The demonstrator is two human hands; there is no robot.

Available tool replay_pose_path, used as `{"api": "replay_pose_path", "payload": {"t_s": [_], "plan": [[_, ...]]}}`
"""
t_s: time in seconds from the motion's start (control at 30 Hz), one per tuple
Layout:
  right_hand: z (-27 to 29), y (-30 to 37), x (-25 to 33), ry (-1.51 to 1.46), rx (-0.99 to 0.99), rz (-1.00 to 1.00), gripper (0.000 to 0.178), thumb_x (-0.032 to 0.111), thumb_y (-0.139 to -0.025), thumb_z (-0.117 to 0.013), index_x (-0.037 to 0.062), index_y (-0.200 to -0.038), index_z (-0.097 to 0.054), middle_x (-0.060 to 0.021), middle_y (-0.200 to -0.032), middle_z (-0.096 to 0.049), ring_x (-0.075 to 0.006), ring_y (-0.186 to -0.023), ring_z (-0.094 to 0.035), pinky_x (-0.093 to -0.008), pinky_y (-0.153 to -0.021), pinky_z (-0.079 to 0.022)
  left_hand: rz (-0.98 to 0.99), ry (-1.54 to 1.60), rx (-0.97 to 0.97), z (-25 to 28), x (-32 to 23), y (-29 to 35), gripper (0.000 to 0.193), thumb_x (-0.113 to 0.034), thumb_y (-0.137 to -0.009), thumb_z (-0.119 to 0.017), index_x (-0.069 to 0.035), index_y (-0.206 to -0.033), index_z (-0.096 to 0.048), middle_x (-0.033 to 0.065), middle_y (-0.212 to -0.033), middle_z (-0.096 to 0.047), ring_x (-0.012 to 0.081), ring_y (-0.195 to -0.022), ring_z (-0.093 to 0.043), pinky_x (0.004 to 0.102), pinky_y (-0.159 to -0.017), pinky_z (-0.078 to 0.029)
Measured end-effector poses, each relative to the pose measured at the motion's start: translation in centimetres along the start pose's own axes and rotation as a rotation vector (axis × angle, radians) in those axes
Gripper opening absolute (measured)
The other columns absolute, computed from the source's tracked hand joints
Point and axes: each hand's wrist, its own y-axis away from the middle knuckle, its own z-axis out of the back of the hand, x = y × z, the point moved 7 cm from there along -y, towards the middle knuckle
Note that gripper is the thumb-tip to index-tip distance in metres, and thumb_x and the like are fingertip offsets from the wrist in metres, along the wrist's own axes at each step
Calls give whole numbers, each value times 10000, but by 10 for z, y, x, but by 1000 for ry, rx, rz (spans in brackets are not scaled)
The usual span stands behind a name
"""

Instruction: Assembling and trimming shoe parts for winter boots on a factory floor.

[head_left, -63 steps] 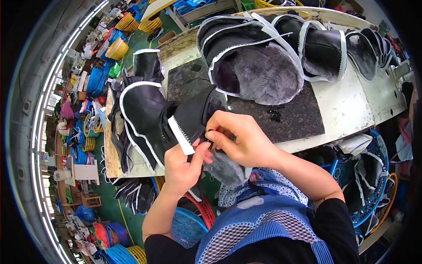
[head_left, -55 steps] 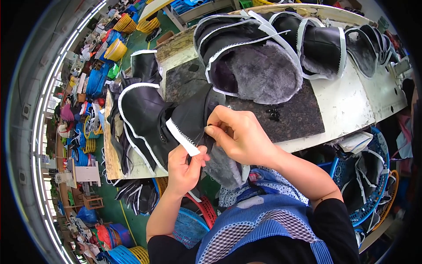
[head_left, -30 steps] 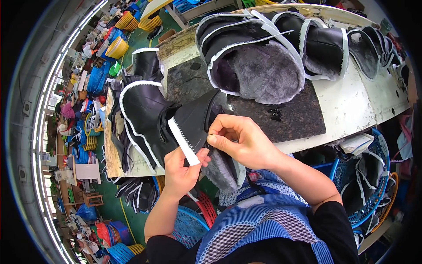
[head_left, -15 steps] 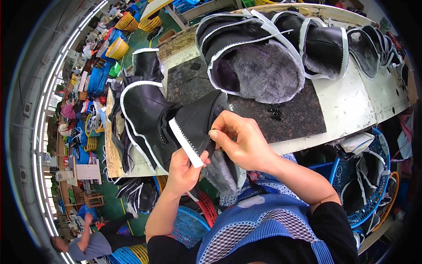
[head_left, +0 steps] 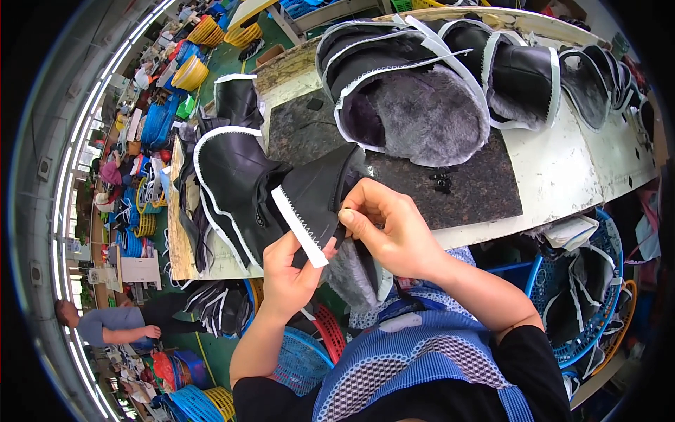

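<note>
Held upper: black upper (head_left: 316,181) in both hands, in front of the body at the near edge of the bench (head_left: 552,162); whether it also bears on the bench, cannot tell
Lining: grey fur lining (head_left: 353,280) hangs below the hands, just above the apron (head_left: 401,359); bulk let down that way, it seems, so it does not crowd the fingers
Left grip: left hand (head_left: 287,278) closed on the upper near the lower end of the white strip (head_left: 299,228); strip faces up, zigzag edge in plain sight, probably to keep that side steady
Right grip: right hand (head_left: 387,228) in a narrow pinch, thumb tip to forefinger, at the dark edge; looks like a hold for fine fingering; anything thin within the pinch, cannot tell
Hand spacing: near each other, black material between; likely one hand anchors against the other's pull
Left neighbour: white-edged upper (head_left: 235,165) lies just beside the held one, perhaps parked within reach
Slab: dark slab (head_left: 485,190) flat on the bench; a firm work surface, I judge
Lined stack: fur-lined pieces (head_left: 432,126) nested on the slab's far side, presumably to save room
Basket: blue basket (head_left: 536,295) by the right elbow, black pieces inside, well apart from both hands
</note>
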Motion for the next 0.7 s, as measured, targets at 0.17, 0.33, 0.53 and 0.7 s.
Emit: {"api": "replay_pose_path", "payload": {"t_s": [0.17,0.33,0.53,0.7], "plan": [[3,10,26,387,-102,321,102,0,-801,-670,0,-845,-578,-81,-764,-594,-141,-679,-604,-282,-593,-487,-257,-168,-96,-10,-19,-11,127,9,-856,-622,34,-980,-640,83,-958,-651,131,-890,-619,275,-806,-489],[2,24,27,814,-130,655,140,24,-708,-656,60,-816,-576,-62,-723,-590,-249,-682,-579,-362,-543,-485,61,325,194,-35,34,-1,70,-68,-885,-647,-1,-894,-628,-59,-745,-547,22,-705,-495,192,-614,-398],[22,11,31,781,-140,498,171,13,-685,-703,37,-824,-607,-79,-709,-605,-270,-728,-563,-357,-589,-460,118,204,330,-43,35,-2,331,-92,-925,-598,-49,-657,-410,-73,-657,-323,19,-603,-289,212,-484,-242],[26,3,28,740,-134,393,153,46,-690,-726,53,-798,-617,-60,-735,-588,-253,-763,-537,-341,-632,-457,69,380,245,-41,36,3,94,3,-894,-577,18,-968,-633,9,-846,-624,51,-731,-546,200,-622,-418]]}}
